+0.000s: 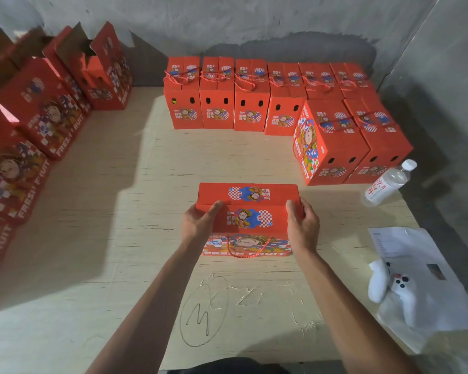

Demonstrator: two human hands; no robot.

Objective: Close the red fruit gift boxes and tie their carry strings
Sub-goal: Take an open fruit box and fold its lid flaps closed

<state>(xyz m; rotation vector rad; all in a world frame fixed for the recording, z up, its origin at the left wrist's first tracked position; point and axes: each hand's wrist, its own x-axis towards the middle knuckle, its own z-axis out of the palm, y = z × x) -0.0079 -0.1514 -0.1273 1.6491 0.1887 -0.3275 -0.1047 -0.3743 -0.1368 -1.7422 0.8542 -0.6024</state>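
The left hand [200,222] and right hand [302,222], apart, grip both ends of the red printed cardboard gift box [247,211]; its top flaps are closed, contents hidden, red carry string [247,251] hanging loose in front.

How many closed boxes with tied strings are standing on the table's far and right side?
8. Six stand in the back row along the wall, from the leftmost box to the rightmost box; two sit in front at the right, the inner box and the outer box. Others may be hidden behind them.
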